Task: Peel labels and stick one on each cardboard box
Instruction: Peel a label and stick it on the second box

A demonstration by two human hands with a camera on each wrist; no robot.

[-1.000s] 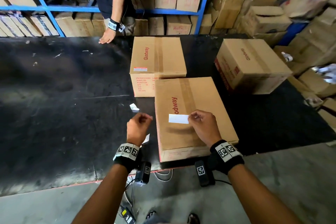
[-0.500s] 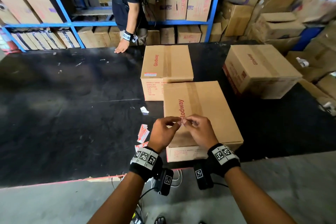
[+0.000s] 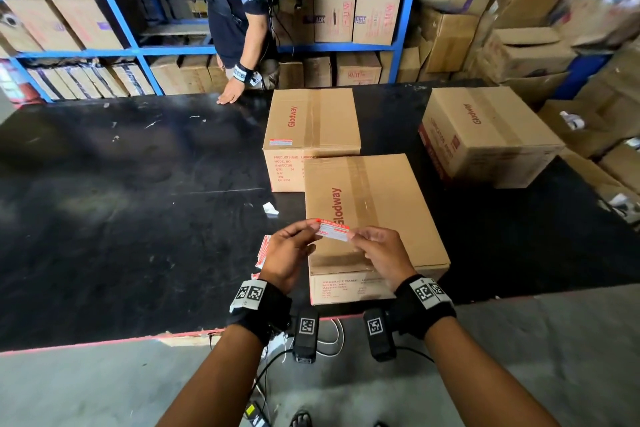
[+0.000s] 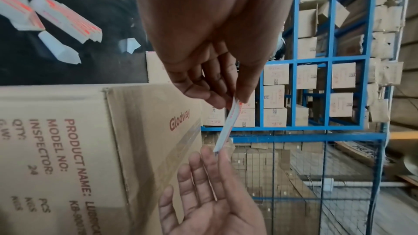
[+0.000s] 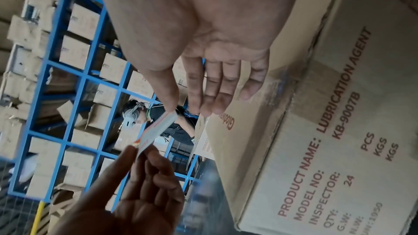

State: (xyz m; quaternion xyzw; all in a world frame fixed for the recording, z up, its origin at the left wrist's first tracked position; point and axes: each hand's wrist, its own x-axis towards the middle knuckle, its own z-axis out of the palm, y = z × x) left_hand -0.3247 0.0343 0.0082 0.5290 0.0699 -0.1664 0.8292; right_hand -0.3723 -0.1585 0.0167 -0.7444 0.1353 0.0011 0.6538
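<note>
A small red-and-white label (image 3: 333,230) is stretched between my two hands above the near cardboard box (image 3: 388,204). My left hand (image 3: 294,246) pinches its left end and my right hand (image 3: 375,250) pinches its right end. In the left wrist view the label (image 4: 227,126) is seen edge-on between my left fingertips (image 4: 220,102) and my right ones. In the right wrist view the label (image 5: 156,133) hangs below my right thumb. A second box (image 3: 311,125) behind carries a label (image 3: 281,142) on its top. A third box (image 3: 485,135) stands at the right.
Loose label sheets (image 3: 264,251) and a backing scrap (image 3: 270,208) lie on the black table (image 3: 121,201) left of the near box. Another person (image 3: 242,10) stands at the far side, one hand (image 3: 230,95) on the table. Blue shelving (image 3: 138,52) and piled cartons surround the table.
A second ago my right hand held a white strip on the box top alone. My hands then met, and now they hold the printed label stretched between them, slightly raised.
</note>
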